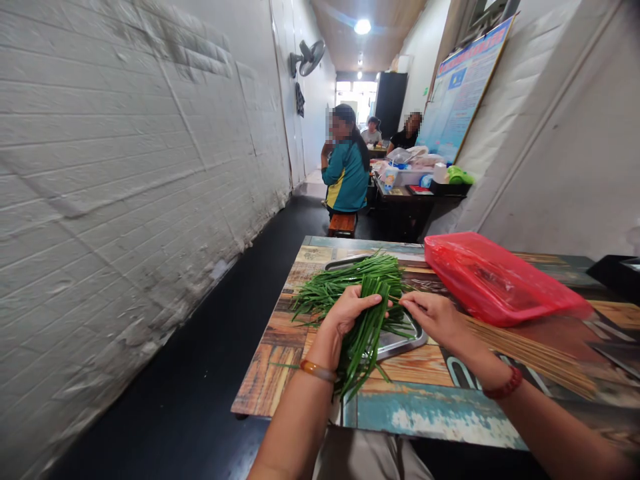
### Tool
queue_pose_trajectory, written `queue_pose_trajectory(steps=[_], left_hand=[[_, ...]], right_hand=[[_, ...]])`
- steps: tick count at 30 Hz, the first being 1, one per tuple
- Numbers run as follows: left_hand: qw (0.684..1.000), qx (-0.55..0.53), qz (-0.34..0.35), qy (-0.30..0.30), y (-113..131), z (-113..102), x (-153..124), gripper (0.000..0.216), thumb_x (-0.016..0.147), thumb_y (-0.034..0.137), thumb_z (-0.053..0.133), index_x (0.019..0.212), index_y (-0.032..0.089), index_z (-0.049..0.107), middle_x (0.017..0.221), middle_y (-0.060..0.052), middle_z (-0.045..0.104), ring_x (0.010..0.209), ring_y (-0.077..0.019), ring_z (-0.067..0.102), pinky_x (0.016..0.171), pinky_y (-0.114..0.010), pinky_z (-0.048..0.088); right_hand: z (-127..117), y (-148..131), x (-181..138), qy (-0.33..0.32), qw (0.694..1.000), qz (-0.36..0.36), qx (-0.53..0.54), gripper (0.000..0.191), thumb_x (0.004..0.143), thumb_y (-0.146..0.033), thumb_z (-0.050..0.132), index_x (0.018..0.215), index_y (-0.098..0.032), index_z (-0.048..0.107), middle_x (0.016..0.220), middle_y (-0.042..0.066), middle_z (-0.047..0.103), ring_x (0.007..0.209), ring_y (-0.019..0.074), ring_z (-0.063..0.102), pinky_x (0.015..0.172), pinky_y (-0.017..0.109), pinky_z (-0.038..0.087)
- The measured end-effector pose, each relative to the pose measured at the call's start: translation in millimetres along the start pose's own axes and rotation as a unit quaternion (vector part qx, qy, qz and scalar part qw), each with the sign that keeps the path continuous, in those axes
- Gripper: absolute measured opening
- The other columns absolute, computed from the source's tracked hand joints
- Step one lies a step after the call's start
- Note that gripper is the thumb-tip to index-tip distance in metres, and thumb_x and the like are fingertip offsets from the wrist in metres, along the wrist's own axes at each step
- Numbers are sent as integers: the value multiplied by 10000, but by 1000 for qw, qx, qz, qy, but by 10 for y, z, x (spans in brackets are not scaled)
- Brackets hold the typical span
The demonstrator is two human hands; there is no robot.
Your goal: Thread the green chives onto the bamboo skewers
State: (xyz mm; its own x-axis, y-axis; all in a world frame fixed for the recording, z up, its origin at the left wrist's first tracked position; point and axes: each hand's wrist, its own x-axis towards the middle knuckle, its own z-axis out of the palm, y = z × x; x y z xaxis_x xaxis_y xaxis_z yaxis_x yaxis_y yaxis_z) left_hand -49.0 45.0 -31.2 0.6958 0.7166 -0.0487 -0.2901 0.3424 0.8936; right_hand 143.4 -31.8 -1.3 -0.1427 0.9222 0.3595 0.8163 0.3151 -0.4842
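Note:
A bundle of green chives (367, 333) is gripped in my left hand (353, 310), thumb across the stalks, the long ends hanging toward the table's front edge. Close on its right, my right hand (433, 317) pinches a thin bamboo skewer (395, 301) whose tip meets the bundle; how far it goes in is hidden. More loose chives (320, 293) lie heaped behind the left hand, on and over the edge of a metal tray (400, 348). Long bamboo skewers (540, 360) lie in a row on the table under my right forearm.
A red plastic bag over a tray-like container (500, 277) stands right of the chives on the patterned wooden table (275, 360). Beyond it, a person in a teal jacket (347, 170) sits on a stool (342, 225). A cluttered table (400, 197) and two more people are farther back.

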Motion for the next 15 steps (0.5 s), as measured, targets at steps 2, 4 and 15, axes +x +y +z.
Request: queue_pose_trajectory(steps=[2, 4, 15], left_hand=[[1000, -1, -3, 15, -12, -11, 4, 408, 614, 371, 771, 859, 58, 679, 811, -148, 716, 613, -170, 657, 578, -265, 511], [999, -5, -3, 32, -29, -18, 14, 399, 610, 359, 775, 859, 64, 677, 789, -141, 719, 599, -166, 655, 575, -268, 517], [1000, -13, -3, 9, -53, 39, 13, 385, 598, 323, 787, 870, 77, 669, 760, -102, 713, 630, -183, 662, 630, -307, 522]], right_hand=[[21, -28, 3, 0, 1000, -8, -11, 274, 902, -312, 417, 878, -199, 666, 868, 56, 708, 787, 205, 648, 730, 299, 471], [41, -30, 7, -3, 1000, -24, -20, 279, 908, -311, 408, 890, -198, 662, 880, 61, 707, 793, 208, 651, 741, 304, 472], [86, -12, 15, -17, 1000, -27, 0, 289, 907, -304, 402, 841, -200, 663, 811, 45, 695, 746, 187, 628, 695, 284, 463]])
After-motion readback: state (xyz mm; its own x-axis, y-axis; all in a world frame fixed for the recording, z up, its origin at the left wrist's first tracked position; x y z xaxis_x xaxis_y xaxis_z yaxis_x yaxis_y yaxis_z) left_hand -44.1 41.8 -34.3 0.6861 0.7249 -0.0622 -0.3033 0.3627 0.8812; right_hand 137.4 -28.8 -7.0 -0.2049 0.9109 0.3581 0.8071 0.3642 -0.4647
